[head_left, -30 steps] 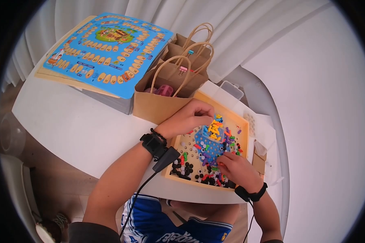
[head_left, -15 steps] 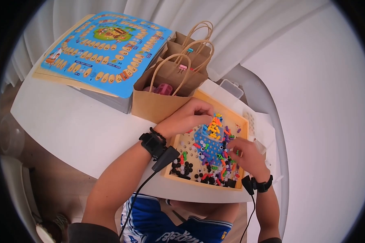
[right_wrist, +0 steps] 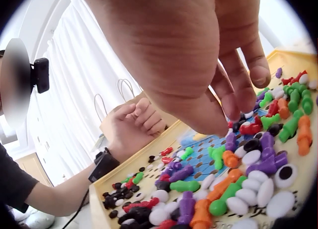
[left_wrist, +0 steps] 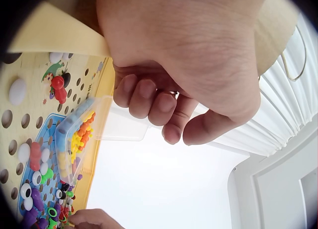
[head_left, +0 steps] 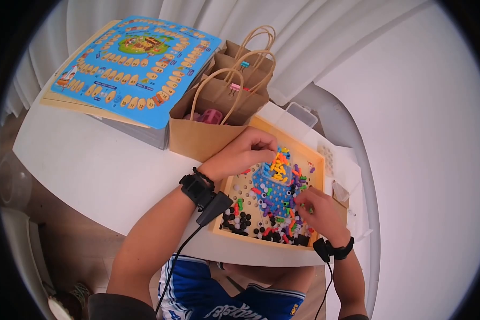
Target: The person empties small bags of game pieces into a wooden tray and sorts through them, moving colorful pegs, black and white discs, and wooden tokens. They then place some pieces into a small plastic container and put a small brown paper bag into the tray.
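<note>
My left hand (head_left: 248, 152) hovers by the near-left corner of a clear plastic box (left_wrist: 104, 139), its fingers loosely curled with nothing between them. Inside the box lie yellow, orange and blue pawn-like pieces (head_left: 279, 164). The box sits on the blue printed part of a wooden board (head_left: 244, 193) with holes and a raised rim. My right hand (head_left: 322, 213) reaches down over the board's right side. In the right wrist view its fingers point downward, thumb tip close to a heap of purple, green, orange and red pieces (right_wrist: 266, 152); no piece shows in its fingers.
Black and white discs (head_left: 240, 220) lie in the board's front left corner. Brown paper bags (head_left: 205, 136) stand behind the left hand. A blue game board (head_left: 144, 64) lies on a stack at the back left. A clear lid (head_left: 302, 114) rests behind the wooden board.
The right hand first moves up and away from the front of the board, then back left to the loose pieces. More orange pieces show in the box. The left hand stays put.
</note>
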`<state>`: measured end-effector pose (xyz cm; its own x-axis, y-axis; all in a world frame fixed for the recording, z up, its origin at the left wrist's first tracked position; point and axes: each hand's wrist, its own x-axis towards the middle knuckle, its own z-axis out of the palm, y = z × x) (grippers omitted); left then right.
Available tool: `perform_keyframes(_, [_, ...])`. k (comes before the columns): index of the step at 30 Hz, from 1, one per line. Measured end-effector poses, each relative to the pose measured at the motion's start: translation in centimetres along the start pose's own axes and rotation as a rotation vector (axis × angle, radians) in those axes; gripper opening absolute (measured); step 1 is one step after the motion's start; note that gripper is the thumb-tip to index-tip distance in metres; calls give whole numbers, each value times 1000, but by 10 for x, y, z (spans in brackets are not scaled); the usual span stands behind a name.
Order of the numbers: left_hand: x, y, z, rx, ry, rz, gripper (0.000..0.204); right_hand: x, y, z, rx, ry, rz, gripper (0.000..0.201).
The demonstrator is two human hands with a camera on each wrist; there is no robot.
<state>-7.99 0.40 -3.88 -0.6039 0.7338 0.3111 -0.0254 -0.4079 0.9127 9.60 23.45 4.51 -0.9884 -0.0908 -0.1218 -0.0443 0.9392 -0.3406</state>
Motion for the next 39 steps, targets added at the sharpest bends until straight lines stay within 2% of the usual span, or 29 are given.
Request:
perform_keyframes(1, [0, -1, 0, -2, -1, -2, 14, -2, -1, -1, 11, -112, 60, 16])
perform_keyframes(2, [0, -2, -1, 1, 1, -6, 14, -4, 1, 3, 13, -112, 63, 16])
perform_keyframes(4, [1, -3, 0, 4, 0, -8, 14, -6, 4, 13, -49, -78, -97, 18])
perform_keyframes(11, [1, -4, -1, 11, -15, 2, 15, -16, 5, 6, -43, -72, -71, 17])
perform_keyframes(17, [1, -2, -1, 20, -11, -9, 15, -27, -1, 4, 20, -182, -144, 16])
perform_keyframes(20, [1, -2, -1, 23, -8, -10, 15, -27, -3, 4, 41, -232, -64, 14])
perform_keyframes(22, [1, -2, -2, 27, -8, -6, 15, -26, 2, 8, -55, -165, -208, 15])
perform_keyframes(26, [2, -6, -1, 7, -8, 3, 14, -23, 1, 7, -85, -157, -217, 14])
perform_keyframes(29, [1, -3, -2, 7, 1, 2, 14, -16, 4, 0, -51, -232, -192, 13])
perform_keyframes(31, [0, -3, -1, 18, 3, -10, 13, -3, -3, -16, -25, -146, -58, 13])
perform_keyframes(32, [0, -3, -1, 19, 0, -13, 14, 4, -4, -18, -24, -144, -51, 13])
perform_keyframes(34, [3, -3, 1, 22, -9, -14, 14, 19, -10, -20, 69, 191, -134, 19])
perform_keyframes(35, [2, -3, 2, -9, 6, 18, 14, 24, -15, -20, 69, 195, -132, 19])
perform_keyframes(37, [2, -3, 3, -37, 24, 53, 14, 32, -25, -18, 66, 352, -217, 17])
perform_keyframes(38, [1, -3, 3, -41, 26, 34, 14, 29, -22, -20, 66, 351, -221, 17])
perform_keyframes(39, [1, -3, 2, -45, 29, 14, 15, 22, -16, -21, 40, 183, -175, 19])
